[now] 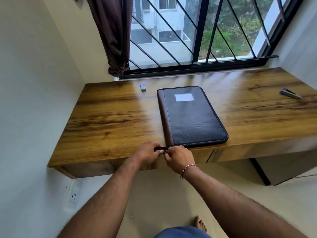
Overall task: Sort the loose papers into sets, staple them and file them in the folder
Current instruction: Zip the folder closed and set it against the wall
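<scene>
A closed black zip folder [190, 115] with a brown spine and a white label lies flat on the wooden desk [103, 117], its near end at the desk's front edge. At the folder's near left corner, my left hand [147, 154] pinches the black zip tail. My right hand [178, 158], beside it, pinches the metal zip pull [166, 150]. A stapler [290, 93] lies at the far right of the desk. A small staple box [143, 87] sits at the back, left of the folder. No loose papers are in view.
The desk fills an alcove, with a wall on the left and a barred window [197, 31] behind. A dark curtain [113, 35] hangs at the window's left. A wall socket [73, 197] sits below the desk on the left.
</scene>
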